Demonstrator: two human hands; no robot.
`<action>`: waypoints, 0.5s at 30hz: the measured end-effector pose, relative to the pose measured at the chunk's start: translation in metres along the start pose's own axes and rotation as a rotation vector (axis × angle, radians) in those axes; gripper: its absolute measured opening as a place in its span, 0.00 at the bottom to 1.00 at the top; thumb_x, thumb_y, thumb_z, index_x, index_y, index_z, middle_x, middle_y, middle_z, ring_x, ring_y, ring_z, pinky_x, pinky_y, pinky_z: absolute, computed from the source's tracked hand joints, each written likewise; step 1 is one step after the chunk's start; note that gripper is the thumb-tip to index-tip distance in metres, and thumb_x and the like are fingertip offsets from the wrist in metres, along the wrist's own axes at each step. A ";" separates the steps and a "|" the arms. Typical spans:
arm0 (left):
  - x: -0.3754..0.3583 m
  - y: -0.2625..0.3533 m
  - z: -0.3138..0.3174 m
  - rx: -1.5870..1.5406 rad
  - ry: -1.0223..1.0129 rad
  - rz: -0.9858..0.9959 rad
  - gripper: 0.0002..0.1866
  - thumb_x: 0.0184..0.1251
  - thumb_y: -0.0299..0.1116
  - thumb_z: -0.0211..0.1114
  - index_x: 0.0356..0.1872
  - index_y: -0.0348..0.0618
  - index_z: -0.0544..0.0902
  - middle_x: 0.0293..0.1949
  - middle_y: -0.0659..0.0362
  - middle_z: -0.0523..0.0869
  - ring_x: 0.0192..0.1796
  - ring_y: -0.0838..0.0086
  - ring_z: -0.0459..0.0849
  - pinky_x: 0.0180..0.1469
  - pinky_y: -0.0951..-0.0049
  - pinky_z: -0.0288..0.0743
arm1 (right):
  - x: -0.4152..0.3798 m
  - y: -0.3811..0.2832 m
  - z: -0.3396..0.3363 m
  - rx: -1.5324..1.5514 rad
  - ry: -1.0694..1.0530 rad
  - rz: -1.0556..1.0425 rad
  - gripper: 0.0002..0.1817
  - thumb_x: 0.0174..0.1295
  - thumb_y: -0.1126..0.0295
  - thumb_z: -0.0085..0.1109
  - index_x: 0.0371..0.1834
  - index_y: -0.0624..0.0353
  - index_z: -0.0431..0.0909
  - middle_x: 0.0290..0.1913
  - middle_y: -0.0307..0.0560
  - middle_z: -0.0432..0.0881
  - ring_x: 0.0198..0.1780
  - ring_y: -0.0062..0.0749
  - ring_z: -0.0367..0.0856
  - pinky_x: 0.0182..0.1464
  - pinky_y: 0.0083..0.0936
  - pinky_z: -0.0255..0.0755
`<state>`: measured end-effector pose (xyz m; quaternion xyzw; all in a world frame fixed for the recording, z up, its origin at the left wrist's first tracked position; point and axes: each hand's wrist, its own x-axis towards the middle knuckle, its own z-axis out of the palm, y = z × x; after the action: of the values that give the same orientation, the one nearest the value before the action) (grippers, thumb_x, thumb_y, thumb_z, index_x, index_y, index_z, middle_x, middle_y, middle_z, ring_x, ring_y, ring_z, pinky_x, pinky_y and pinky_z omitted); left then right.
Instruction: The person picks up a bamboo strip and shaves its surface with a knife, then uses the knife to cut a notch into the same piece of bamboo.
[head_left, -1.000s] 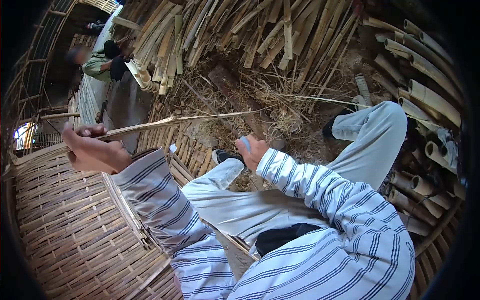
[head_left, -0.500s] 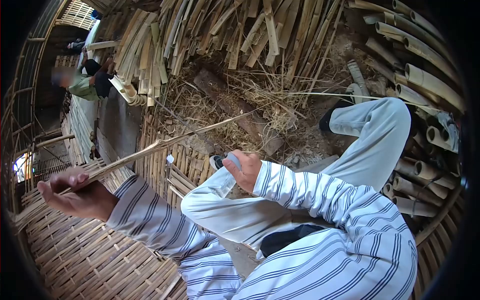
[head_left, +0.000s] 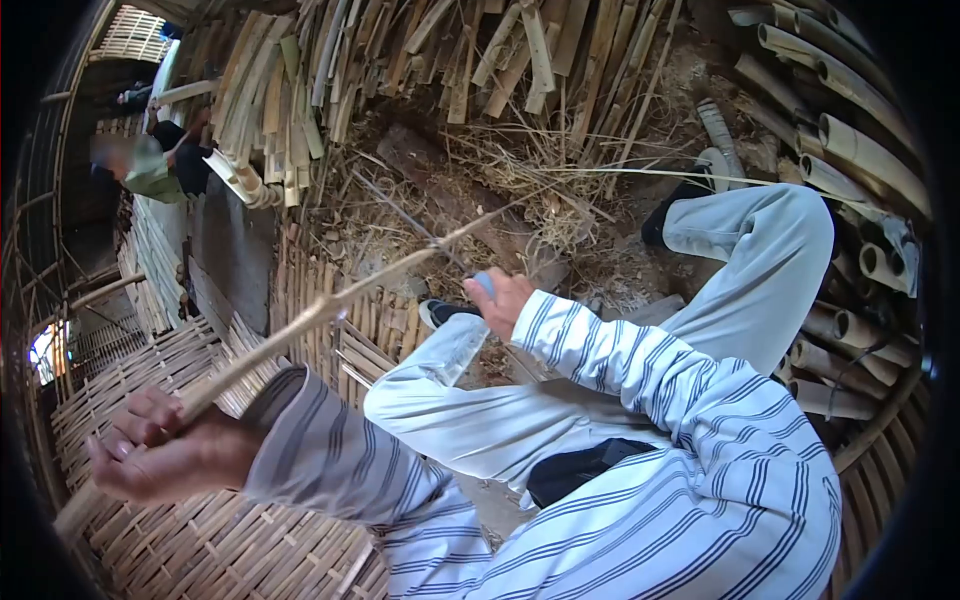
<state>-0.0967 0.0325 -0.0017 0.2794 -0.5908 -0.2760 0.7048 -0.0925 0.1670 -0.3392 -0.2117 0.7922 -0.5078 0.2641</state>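
Note:
A long bamboo strip (head_left: 325, 308) runs diagonally from the lower left up to the shavings, its far end over a wooden block (head_left: 415, 160). My left hand (head_left: 165, 455) is closed around the strip's near part, fingers curled over it. In my right hand (head_left: 508, 303), closed in a fist above my bent knee, is the blue-grey handle of a knife (head_left: 405, 217). Its long thin blade points up and left and crosses the strip near the strip's far end.
Pale shavings (head_left: 565, 225) cover the ground ahead. Split bamboo pieces (head_left: 500, 50) are piled beyond them, and bamboo poles (head_left: 870, 155) are stacked at right. A woven bamboo panel (head_left: 230, 540) lies at lower left. Another person (head_left: 150, 165) sits at far left.
My left hand has shifted slightly down and its fingers have curled further around the strip. The knife blade has swung right, from beside the strip to across its far part.

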 end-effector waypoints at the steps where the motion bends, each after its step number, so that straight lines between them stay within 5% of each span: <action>1: -0.002 0.000 0.005 0.024 0.035 -0.012 0.16 0.55 0.36 0.51 0.15 0.55 0.54 0.13 0.67 0.56 0.14 0.80 0.56 0.18 0.78 0.54 | -0.006 -0.015 -0.003 0.074 -0.030 -0.004 0.23 0.66 0.50 0.49 0.41 0.63 0.72 0.16 0.59 0.75 0.21 0.58 0.79 0.23 0.43 0.74; 5: -0.004 -0.002 0.000 0.045 0.018 -0.029 0.15 0.54 0.36 0.51 0.16 0.54 0.55 0.13 0.67 0.57 0.14 0.80 0.57 0.21 0.77 0.56 | -0.023 -0.079 -0.040 0.137 -0.125 -0.196 0.21 0.66 0.51 0.50 0.38 0.62 0.71 0.13 0.57 0.74 0.17 0.54 0.78 0.22 0.43 0.73; 8: -0.001 -0.002 -0.004 0.067 0.053 -0.006 0.14 0.53 0.35 0.52 0.16 0.53 0.56 0.13 0.67 0.57 0.14 0.81 0.56 0.18 0.78 0.55 | -0.018 -0.054 -0.031 0.132 -0.229 0.094 0.23 0.64 0.49 0.50 0.43 0.61 0.72 0.23 0.64 0.80 0.27 0.59 0.82 0.33 0.48 0.76; 12: -0.005 0.006 0.000 0.072 0.094 0.032 0.14 0.53 0.34 0.51 0.15 0.52 0.55 0.12 0.67 0.57 0.12 0.80 0.56 0.15 0.78 0.51 | 0.015 0.061 0.013 -0.037 -0.217 0.441 0.29 0.64 0.45 0.44 0.47 0.63 0.77 0.44 0.78 0.75 0.50 0.60 0.78 0.54 0.45 0.71; 15: 0.000 -0.004 -0.004 0.023 0.066 0.005 0.14 0.54 0.33 0.50 0.14 0.53 0.55 0.11 0.67 0.55 0.12 0.80 0.56 0.16 0.78 0.52 | 0.005 0.002 -0.003 0.101 -0.205 0.222 0.28 0.65 0.45 0.44 0.47 0.62 0.77 0.39 0.73 0.79 0.42 0.63 0.80 0.49 0.48 0.74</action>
<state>-0.0929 0.0304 -0.0051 0.2947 -0.5711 -0.2579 0.7215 -0.0979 0.1671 -0.3414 -0.1602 0.7531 -0.4903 0.4083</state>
